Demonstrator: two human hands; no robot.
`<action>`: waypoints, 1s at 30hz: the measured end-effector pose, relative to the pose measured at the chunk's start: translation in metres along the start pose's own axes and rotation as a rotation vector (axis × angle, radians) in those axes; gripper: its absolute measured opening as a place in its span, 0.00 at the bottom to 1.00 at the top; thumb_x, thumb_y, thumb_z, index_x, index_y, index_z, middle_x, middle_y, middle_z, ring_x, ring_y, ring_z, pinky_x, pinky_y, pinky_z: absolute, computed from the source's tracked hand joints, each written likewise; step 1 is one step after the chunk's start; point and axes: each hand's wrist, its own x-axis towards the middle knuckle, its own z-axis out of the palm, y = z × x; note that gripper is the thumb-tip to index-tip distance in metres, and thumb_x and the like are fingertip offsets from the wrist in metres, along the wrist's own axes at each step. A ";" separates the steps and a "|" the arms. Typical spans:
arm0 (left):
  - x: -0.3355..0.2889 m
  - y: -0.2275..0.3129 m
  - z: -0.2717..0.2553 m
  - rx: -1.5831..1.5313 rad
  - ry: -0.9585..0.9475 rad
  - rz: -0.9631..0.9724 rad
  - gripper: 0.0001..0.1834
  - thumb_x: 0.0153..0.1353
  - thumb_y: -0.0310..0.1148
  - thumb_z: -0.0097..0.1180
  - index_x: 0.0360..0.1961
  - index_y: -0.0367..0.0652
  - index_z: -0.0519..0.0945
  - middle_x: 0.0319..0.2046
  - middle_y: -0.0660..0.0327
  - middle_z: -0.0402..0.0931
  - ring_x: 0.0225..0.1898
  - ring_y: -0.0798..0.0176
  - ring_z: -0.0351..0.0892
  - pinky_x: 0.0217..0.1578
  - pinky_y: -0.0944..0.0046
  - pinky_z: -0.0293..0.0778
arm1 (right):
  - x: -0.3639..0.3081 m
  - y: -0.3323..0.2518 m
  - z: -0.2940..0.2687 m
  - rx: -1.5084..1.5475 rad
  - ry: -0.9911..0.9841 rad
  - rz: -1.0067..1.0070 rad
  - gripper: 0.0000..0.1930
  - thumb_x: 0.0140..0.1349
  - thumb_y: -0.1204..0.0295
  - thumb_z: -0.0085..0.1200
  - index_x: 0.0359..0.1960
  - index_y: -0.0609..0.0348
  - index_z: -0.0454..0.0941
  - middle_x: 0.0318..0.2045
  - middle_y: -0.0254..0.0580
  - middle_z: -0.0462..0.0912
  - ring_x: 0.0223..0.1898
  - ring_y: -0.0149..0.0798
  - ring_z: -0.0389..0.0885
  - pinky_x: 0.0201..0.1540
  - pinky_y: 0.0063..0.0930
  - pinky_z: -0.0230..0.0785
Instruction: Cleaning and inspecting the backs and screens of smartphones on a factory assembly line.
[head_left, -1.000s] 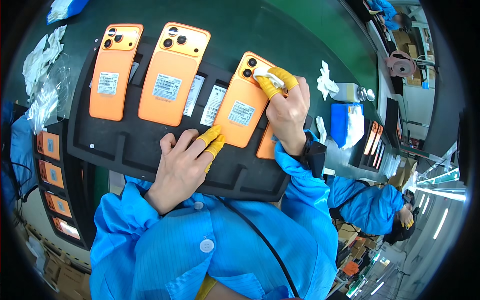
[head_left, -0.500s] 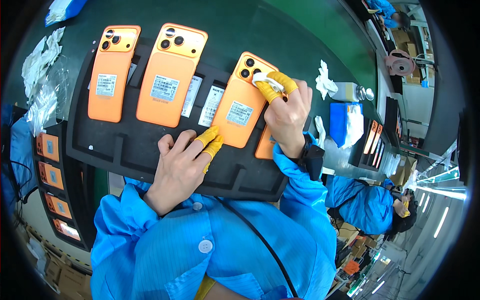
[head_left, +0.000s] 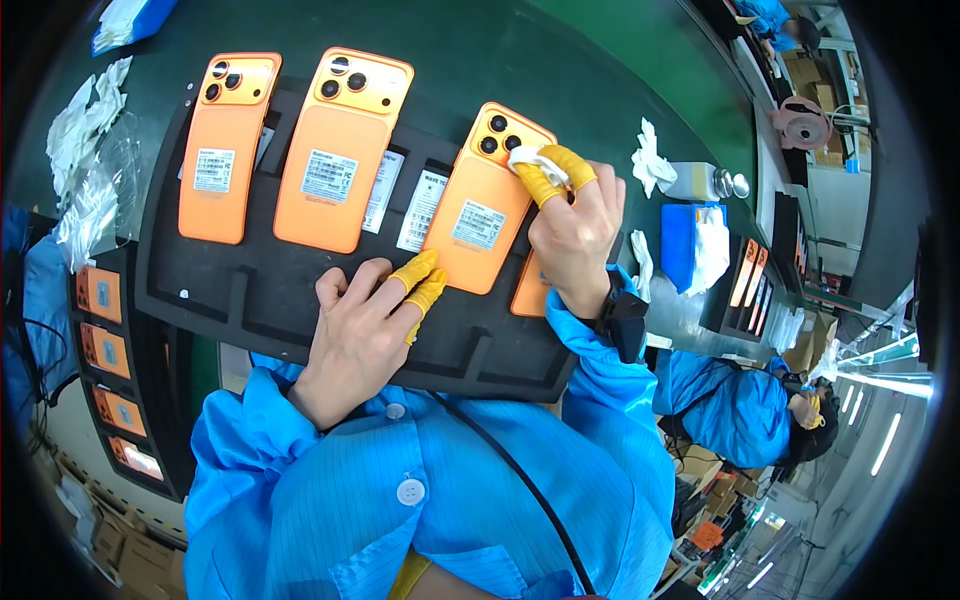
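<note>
An orange phone (head_left: pixel 463 262) lies back up and slanted on a black tray (head_left: pixel 290 317), its camera block at the far end and a white label lower down. My left hand (head_left: pixel 362 328), with yellow finger covers, is closed at the phone's near left corner, fingertips pressed against it. My right hand (head_left: pixel 580 225) pinches a folded white wipe (head_left: pixel 527 156) against the phone's far right edge, beside the lenses. Under my right wrist another orange phone (head_left: pixel 529 288) is partly hidden. Two more phones, a left one (head_left: pixel 212 140) and a middle one (head_left: pixel 335 140), lie farther left on the tray.
White printed labels (head_left: pixel 421 212) lie between phones. Crumpled tissues (head_left: pixel 650 160), a metal-topped bottle (head_left: pixel 692 182) and a blue box (head_left: pixel 678 245) of wipes are at right. Left are plastic bags (head_left: pixel 90 215) and a rack (head_left: pixel 140 395) of phones. Another person (head_left: pixel 735 410) sits right.
The white wipe in my right hand has shifted very slightly to the right along the phone's edge. My left hand stays at the corner.
</note>
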 end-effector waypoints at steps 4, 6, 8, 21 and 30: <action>0.001 0.001 0.000 -0.012 -0.001 0.008 0.07 0.46 0.22 0.63 0.29 0.39 0.81 0.40 0.57 0.76 0.50 0.55 0.69 0.45 0.51 0.53 | -0.002 0.007 -0.003 -0.066 -0.030 0.057 0.15 0.34 0.83 0.56 0.28 0.61 0.85 0.36 0.46 0.81 0.34 0.43 0.74 0.35 0.36 0.61; 0.001 0.001 0.001 -0.004 0.002 0.007 0.07 0.46 0.22 0.63 0.29 0.39 0.81 0.40 0.57 0.76 0.50 0.55 0.69 0.45 0.51 0.53 | 0.002 0.006 0.000 -0.080 0.000 0.039 0.13 0.33 0.83 0.56 0.26 0.61 0.84 0.35 0.47 0.80 0.34 0.43 0.74 0.34 0.36 0.61; 0.001 0.000 0.002 0.000 0.009 0.009 0.07 0.47 0.22 0.63 0.29 0.39 0.81 0.40 0.57 0.76 0.50 0.55 0.69 0.45 0.51 0.53 | 0.003 0.008 0.003 -0.142 0.028 0.065 0.13 0.33 0.83 0.56 0.25 0.61 0.84 0.32 0.46 0.79 0.34 0.44 0.73 0.33 0.36 0.60; -0.001 0.000 0.000 -0.015 0.007 0.025 0.08 0.46 0.23 0.63 0.30 0.39 0.81 0.40 0.56 0.75 0.49 0.55 0.69 0.44 0.52 0.55 | -0.011 -0.009 -0.010 -0.086 -0.026 0.043 0.14 0.33 0.83 0.54 0.26 0.64 0.83 0.30 0.48 0.77 0.30 0.45 0.71 0.30 0.37 0.61; -0.011 -0.005 -0.014 0.023 -0.117 0.206 0.22 0.50 0.41 0.64 0.47 0.48 0.80 0.50 0.63 0.74 0.49 0.58 0.67 0.49 0.52 0.55 | -0.015 0.002 -0.026 0.025 0.040 0.049 0.20 0.35 0.83 0.54 0.35 0.57 0.84 0.36 0.45 0.79 0.35 0.46 0.74 0.35 0.37 0.63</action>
